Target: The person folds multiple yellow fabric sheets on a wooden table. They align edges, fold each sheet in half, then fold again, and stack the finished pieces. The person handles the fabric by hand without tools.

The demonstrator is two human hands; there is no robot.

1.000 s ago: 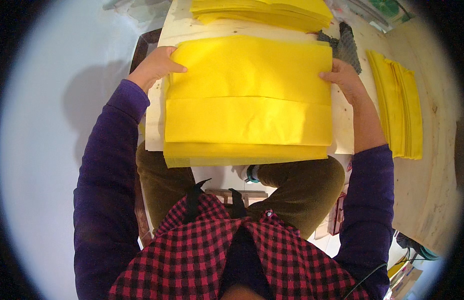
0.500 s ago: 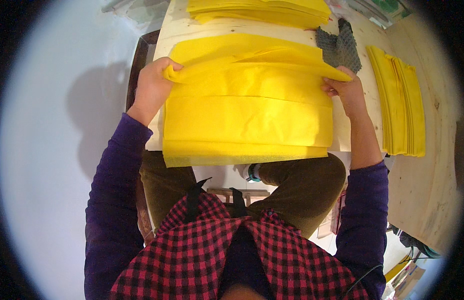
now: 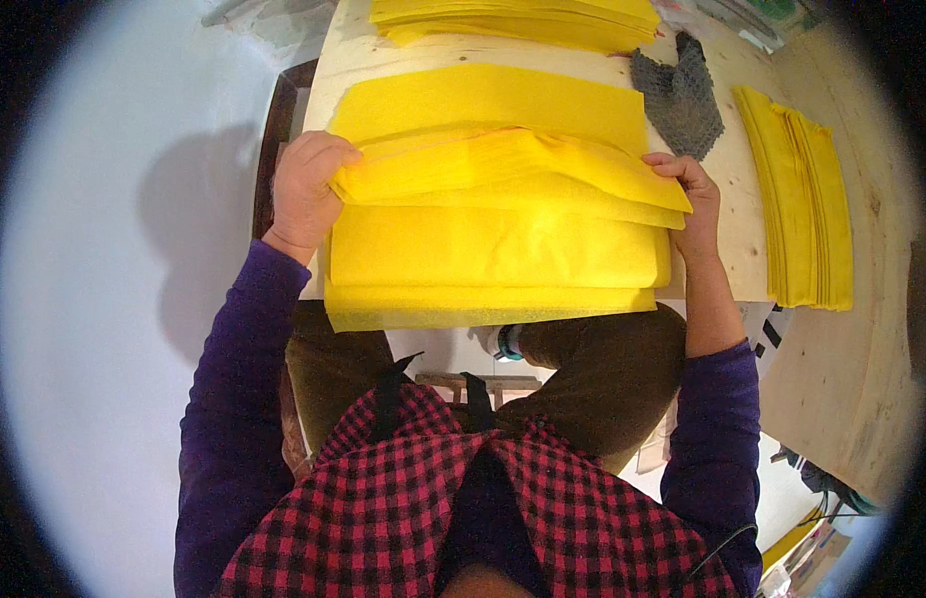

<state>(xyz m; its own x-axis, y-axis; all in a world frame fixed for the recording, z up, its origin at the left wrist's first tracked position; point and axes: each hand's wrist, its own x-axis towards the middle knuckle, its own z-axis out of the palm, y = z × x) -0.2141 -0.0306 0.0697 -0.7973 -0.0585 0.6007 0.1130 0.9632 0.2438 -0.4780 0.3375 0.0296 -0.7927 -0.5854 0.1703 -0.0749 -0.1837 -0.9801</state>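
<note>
A pale wooden table (image 3: 742, 249) stands over a smooth, whitish floor (image 3: 114, 329) that carries a soft shadow at left, while light plywood surfaces (image 3: 852, 399), possibly another bench, fill the right side under even light.

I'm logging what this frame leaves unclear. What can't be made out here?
Head view:
- Left hand: fingertips hidden under the yellow sheets, so the grip is unclear.
- Right hand: fingers tucked behind the sheet edge.
- Far yellow stack: cut off by the top edge.
- Sheet count: layers too thin to tell.
- Table: mostly covered by sheets.
</note>
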